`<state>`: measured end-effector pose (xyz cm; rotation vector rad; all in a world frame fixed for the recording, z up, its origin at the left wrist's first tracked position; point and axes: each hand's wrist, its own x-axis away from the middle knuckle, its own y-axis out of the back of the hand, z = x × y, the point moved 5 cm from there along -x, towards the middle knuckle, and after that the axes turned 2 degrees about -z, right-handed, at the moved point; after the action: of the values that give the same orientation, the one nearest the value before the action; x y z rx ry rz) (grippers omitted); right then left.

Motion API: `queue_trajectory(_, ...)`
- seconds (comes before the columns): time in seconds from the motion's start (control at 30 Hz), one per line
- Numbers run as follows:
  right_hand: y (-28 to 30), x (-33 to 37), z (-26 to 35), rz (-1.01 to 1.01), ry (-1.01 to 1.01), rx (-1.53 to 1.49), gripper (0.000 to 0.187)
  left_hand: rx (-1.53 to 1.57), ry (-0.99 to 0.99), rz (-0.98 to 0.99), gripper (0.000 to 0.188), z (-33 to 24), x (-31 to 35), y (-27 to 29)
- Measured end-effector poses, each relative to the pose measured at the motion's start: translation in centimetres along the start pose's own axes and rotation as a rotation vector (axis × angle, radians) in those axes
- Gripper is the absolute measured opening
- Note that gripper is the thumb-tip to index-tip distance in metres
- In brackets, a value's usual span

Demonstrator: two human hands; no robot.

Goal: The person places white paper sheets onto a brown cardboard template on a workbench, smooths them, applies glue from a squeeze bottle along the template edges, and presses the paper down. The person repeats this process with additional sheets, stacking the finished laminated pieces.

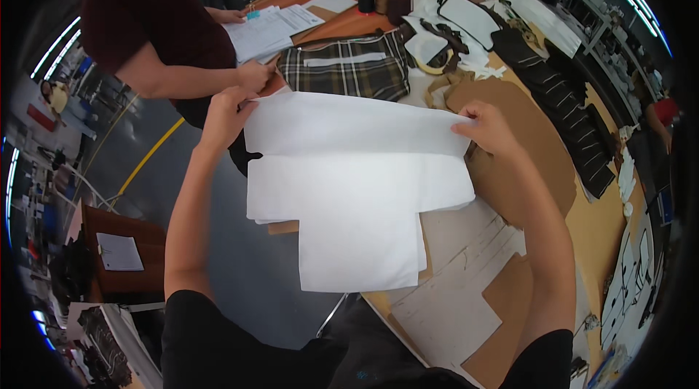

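Note:
A long white sheet (357,123), paper or stiff cloth, is stretched between my two hands. My left hand (227,116) pinches its upper left corner. At the upper right corner, my right hand (491,127) has thumb and fingers closed on the edge. Below the sheet lies a T-shaped white stack (357,243) with several layers showing at its edges. I cannot tell whether the sheet is a separate piece or the stack's folded-up top layer. Brown board edges show under the stack.
A co-worker (153,32) stands at the far left beside a plaid cloth piece (349,65) and printed papers (273,29). Thread spools (366,0) stand farther back. Brown card pieces (531,141) and dark striped fabric (557,98) cover the table's right side.

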<state>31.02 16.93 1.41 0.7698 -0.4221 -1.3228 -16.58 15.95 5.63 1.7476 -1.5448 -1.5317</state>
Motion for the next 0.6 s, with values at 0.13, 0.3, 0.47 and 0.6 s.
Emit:
queue_trajectory(0.13,4.2,-4.8,0.7,-0.339,0.040,0.117,0.023,-0.109,-0.106,-0.208,0.011,-1.0,-6.2,0.1)
queue_trajectory(0.3,9.3,-6.8,4.2,-0.672,0.109,0.180,0.025,-0.082,-0.174,-0.512,0.012,-2.3,-9.9,3.0)
queue_trajectory(0.47,12.5,-6.6,5.3,-0.811,0.185,0.261,0.024,-0.035,-0.213,-0.591,0.014,-4.4,-9.8,4.4)
queue_trajectory(0.6,11.4,-2.4,5.4,-0.746,0.103,0.055,0.020,0.047,-0.250,-0.574,0.012,-5.7,-6.6,5.7)
